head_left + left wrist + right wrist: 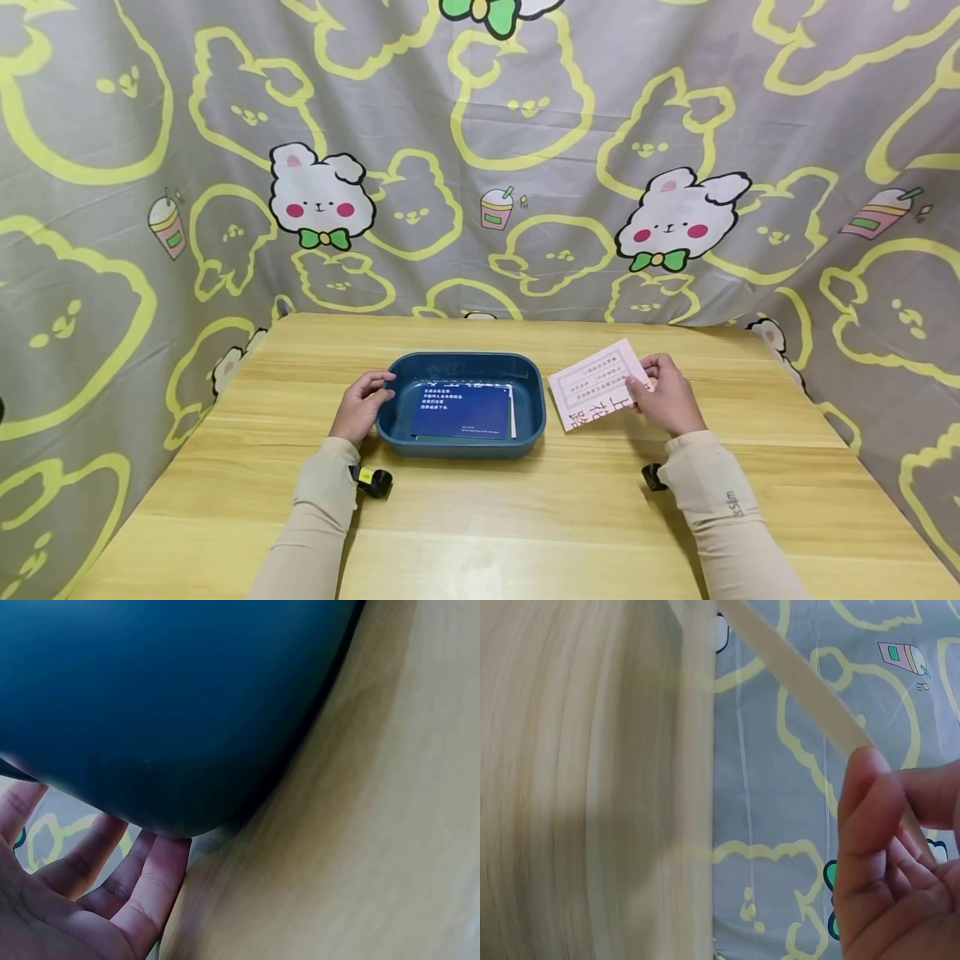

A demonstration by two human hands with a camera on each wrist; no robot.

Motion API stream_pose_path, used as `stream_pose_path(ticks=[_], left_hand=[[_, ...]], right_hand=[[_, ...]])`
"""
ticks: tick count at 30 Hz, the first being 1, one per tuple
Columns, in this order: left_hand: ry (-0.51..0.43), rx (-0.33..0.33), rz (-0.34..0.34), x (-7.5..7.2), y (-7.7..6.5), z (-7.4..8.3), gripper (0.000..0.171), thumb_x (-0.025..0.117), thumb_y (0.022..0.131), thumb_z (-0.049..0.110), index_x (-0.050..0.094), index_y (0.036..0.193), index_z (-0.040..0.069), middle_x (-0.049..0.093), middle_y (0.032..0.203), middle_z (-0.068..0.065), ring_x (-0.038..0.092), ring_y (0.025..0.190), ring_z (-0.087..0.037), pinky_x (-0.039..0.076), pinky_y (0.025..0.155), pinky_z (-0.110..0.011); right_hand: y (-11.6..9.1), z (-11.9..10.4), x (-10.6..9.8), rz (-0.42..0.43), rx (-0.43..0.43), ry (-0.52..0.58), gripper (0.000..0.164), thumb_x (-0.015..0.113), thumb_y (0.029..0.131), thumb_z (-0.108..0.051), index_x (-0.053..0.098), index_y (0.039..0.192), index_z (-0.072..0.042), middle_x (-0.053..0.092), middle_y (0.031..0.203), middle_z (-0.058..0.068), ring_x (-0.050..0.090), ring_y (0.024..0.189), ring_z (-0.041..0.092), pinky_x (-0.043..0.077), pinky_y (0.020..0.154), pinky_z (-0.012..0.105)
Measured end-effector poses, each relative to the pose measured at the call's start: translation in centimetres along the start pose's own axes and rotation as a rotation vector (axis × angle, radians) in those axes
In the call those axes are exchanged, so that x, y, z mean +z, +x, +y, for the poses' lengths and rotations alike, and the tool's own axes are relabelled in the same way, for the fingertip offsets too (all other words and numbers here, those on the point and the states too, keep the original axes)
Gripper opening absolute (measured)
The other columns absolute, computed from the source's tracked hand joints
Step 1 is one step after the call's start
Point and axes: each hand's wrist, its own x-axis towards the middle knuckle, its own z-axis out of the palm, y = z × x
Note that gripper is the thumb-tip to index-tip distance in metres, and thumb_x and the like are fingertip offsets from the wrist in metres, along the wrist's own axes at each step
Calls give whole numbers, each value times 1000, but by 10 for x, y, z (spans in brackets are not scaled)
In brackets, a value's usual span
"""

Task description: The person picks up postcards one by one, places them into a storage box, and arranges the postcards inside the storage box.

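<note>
A dark blue plastic basin (459,451) stands on the table. My left hand (363,406) holds its left end, with fingertips over the rim in the head view. In the left wrist view, several fingers (154,889) touch the basin's outer wall; the thumb cannot be made out there. Inside the basin lies a dark blue card (465,412) with white print, a white edge showing beneath it. To the right of the basin, my right hand (670,397) pinches a pale pink card (596,385) with printed characters by its right side. The right wrist view shows that card (802,682) nearly edge-on.
A light wood-grain table (495,533) carries everything. Behind it and along both sides hangs a grey curtain (465,267) with yellow outlines and white rabbit faces. A small black device (372,481) is worn at the left wrist, another (654,477) at the right.
</note>
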Motion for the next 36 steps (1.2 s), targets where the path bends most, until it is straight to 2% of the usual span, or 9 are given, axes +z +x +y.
stream_pose_path(ticks=[4, 11, 16, 21, 25, 29, 34, 36], left_hand=[[1, 3, -2, 0, 0, 0, 28, 57, 92, 2, 60, 120, -1, 56, 125, -21, 43, 122, -30, 36, 101, -46], [-1, -2, -4, 0, 0, 1, 28, 56, 93, 2, 60, 120, -2, 56, 125, -22, 44, 120, -30, 36, 101, -46], [-7, 0, -5, 0, 0, 1, 28, 56, 93, 2, 60, 120, -2, 56, 126, -21, 44, 119, -29, 36, 101, -46], [-5, 6, -7, 0, 0, 1, 28, 57, 92, 1, 60, 120, -2, 56, 125, -22, 44, 119, -30, 37, 100, -45], [-6, 4, -3, -1, -1, 1, 28, 57, 92, 1, 61, 119, -2, 56, 124, -22, 44, 120, -30, 37, 100, -45], [-1, 3, -2, 0, -1, 0, 28, 57, 92, 2, 61, 119, -2, 56, 125, -21, 44, 121, -30, 37, 101, -46], [4, 3, -3, -1, 0, 0, 27, 56, 93, 2, 60, 120, -1, 57, 124, -22, 44, 121, -31, 36, 101, -47], [2, 0, -2, -1, 1, 0, 28, 56, 93, 2, 60, 120, -1, 57, 124, -22, 44, 121, -31, 36, 101, -47]], right_hand=[[0, -1, 1, 38, -17, -6, 38, 57, 92, -3, 40, 125, 6, 53, 114, 30, 61, 61, 24, 52, 54, 27], [-1, -4, 2, 111, -48, -81, 28, 56, 94, -7, 57, 119, 6, 51, 122, 31, 59, 56, 14, 48, 56, 25], [-1, -8, 3, 150, -35, -68, 30, 59, 95, -12, 58, 121, 3, 51, 129, 29, 65, 59, 21, 47, 54, 25], [-3, -11, 7, 162, -48, 33, 30, 57, 96, -10, 57, 124, 3, 50, 130, 30, 69, 70, 32, 50, 55, 22], [-4, -13, 12, 200, -71, 89, 31, 56, 95, -8, 60, 124, 2, 58, 120, 27, 69, 71, 21, 50, 55, 21], [-5, -16, 18, 258, -97, 70, 31, 58, 93, -6, 63, 123, -1, 66, 104, 25, 64, 70, 10, 48, 56, 18], [-5, -21, 22, 313, -96, 66, 33, 58, 92, -3, 64, 124, -3, 68, 91, 24, 62, 71, 19, 47, 57, 16], [-6, -22, 22, 325, -88, 73, 34, 58, 91, -2, 65, 124, -4, 68, 89, 23, 62, 69, 17, 47, 55, 17]])
